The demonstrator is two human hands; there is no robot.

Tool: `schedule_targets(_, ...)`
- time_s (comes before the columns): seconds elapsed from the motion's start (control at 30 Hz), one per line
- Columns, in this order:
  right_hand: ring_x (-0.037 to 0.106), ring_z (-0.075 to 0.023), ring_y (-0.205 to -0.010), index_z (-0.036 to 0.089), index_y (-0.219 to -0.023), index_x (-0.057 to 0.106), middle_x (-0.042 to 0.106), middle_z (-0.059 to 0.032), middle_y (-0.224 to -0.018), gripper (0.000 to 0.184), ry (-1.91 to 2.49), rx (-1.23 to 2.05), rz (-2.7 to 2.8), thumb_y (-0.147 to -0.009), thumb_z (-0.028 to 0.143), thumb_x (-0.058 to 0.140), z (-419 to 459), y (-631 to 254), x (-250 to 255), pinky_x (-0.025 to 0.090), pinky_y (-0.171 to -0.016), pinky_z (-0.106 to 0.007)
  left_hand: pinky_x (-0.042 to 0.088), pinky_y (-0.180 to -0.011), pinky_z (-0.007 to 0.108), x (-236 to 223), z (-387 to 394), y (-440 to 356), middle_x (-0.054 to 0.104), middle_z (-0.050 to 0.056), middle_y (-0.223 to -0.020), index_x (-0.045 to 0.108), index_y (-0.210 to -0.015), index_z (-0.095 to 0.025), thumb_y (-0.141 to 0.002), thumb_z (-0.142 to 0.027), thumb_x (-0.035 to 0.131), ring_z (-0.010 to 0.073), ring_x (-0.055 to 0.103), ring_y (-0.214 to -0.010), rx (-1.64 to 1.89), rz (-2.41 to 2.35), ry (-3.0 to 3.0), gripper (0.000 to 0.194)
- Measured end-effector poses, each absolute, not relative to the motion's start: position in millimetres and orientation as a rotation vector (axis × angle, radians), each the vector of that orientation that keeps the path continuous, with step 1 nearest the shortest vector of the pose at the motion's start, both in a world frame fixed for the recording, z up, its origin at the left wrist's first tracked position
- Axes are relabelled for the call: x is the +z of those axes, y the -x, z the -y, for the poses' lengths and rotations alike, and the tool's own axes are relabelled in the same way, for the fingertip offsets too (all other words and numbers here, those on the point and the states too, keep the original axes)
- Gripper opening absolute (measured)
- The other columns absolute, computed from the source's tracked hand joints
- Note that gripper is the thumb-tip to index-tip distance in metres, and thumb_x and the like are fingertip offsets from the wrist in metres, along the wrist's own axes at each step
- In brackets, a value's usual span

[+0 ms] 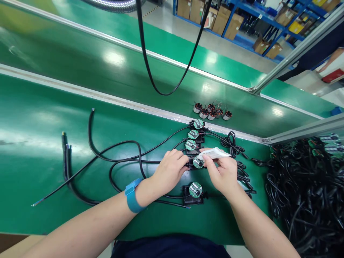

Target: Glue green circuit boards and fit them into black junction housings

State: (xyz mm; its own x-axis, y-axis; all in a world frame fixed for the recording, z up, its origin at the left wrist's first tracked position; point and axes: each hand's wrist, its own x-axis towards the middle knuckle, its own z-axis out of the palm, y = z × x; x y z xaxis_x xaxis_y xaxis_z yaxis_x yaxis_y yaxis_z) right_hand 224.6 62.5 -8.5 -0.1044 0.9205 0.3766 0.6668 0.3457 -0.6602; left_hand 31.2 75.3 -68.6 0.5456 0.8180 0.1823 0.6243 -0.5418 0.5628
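- Green covers the surface throughout the frame, shiny under the lights, and a bright metal rail runs slantwise across its far side.
- Just right of the frame's centre, the right hand is closed, thumb against fingers, on a white tube, its narrow end pointing down and left over a round circuit board.
- That board sits on a black housing, fourth from the top in a column of five such pieces, right of centre and low in the frame.
- At the housing's left edge the left hand has its fingers curled inward, nearly together; from here I can't tell whether they pinch the housing or merely rest against it. A blue band circles that wrist.
- Black cables sweep from the column toward the left of the frame, some with bare coloured wire ends.
- Just past the rail, above the column, stands a small cluster of silver motors with copper showing.
- A big tangled heap of black leads fills the lower right.
- Overhead, a black loop dangles at upper centre; blue shelving with cardboard boxes stands upper right.
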Motion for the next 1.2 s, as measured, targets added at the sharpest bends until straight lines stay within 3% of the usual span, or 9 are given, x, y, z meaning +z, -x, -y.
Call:
schedule_targets(0.37, 0.072, -0.0196, -0.080, 0.021, -0.083, 0.072, 0.077, -0.0073, -0.099, 0.011, 1.417, 0.448, 1.786, -0.091, 0.021, 0.064, -47.2, -242.4, 0.4, 0.059, -0.065, -0.029, 0.040, -0.080, 0.037, -69.5, -73.7, -29.0, 0.060, 0.004, -0.091, 0.057, -0.091, -0.018, -0.089, -0.020, 0.068, 0.0222, 0.050, -0.089, 0.535, -1.124, -2.304, 0.011)
schedule_targets(0.53, 0.066, -0.0131, -0.059, 0.020, -0.092, 0.071, 0.075, -0.0073, -0.102, 0.007, 1.390, 0.618, 1.548, -0.092, 0.022, 0.064, -56.1, -243.4, 8.7, 0.055, -0.050, -0.026, 0.042, -0.080, 0.040, -61.1, -72.5, -28.0, 0.062, 0.005, -0.092, 0.060, -0.090, -0.017, -0.086, -0.033, 0.072, 0.0241, 0.053, -0.090, 0.386, -1.135, -2.297, 0.020)
schedule_targets(0.67, 0.063, -0.0110, -0.057, 0.019, -0.093, 0.070, 0.075, -0.0068, -0.096, 0.010, 1.383, 0.668, 1.447, -0.093, 0.026, 0.064, -75.2, -235.9, 7.4, 0.055, -0.050, -0.024, 0.045, -0.081, 0.042, -46.5, -82.6, -25.8, 0.063, 0.007, -0.091, 0.063, -0.089, -0.017, -0.089, -0.045, 0.067, 0.0253, 0.054, -0.090, 0.422, -1.153, -2.283, 0.029)
schedule_targets(0.77, 0.064, -0.0115, -0.058, 0.018, -0.094, 0.071, 0.075, -0.0071, -0.094, 0.012, 1.373, 0.695, 1.465, -0.093, 0.028, 0.064, -88.3, -230.8, 1.9, 0.055, -0.051, -0.024, 0.047, -0.083, 0.042, -39.4, -97.0, -24.1, 0.063, 0.008, -0.088, 0.064, -0.089, -0.015, -0.097, -0.032, 0.055, 0.0247, 0.055, -0.088, 0.492, -1.275, -2.290, 0.021)
schedule_targets(0.93, 0.065, -0.0125, -0.060, 0.017, -0.100, 0.070, 0.074, -0.0061, -0.090, 0.015, 1.365, 0.736, 1.548, -0.093, 0.029, 0.063, -105.7, -223.7, -11.8, 0.057, -0.057, -0.026, 0.050, -0.087, 0.043, -51.3, -114.5, -24.0, 0.068, 0.008, -0.088, 0.066, -0.090, -0.014, -0.090, -0.019, 0.063, 0.0258, 0.059, -0.091, 0.468, -1.367, -2.275, 0.006)
schedule_targets(1.2, 0.069, -0.0158, -0.069, 0.019, -0.096, 0.072, 0.075, -0.0066, -0.092, 0.015, 1.372, 0.591, 1.834, -0.093, 0.028, 0.060, -126.0, -212.4, -21.1, 0.057, -0.066, -0.027, 0.051, -0.086, 0.039, -73.6, -116.0, -23.1, 0.067, 0.006, -0.091, 0.069, -0.094, -0.016, -0.091, -0.013, 0.061, 0.0224, 0.058, -0.090, 0.570, -1.314, -2.202, 0.009)
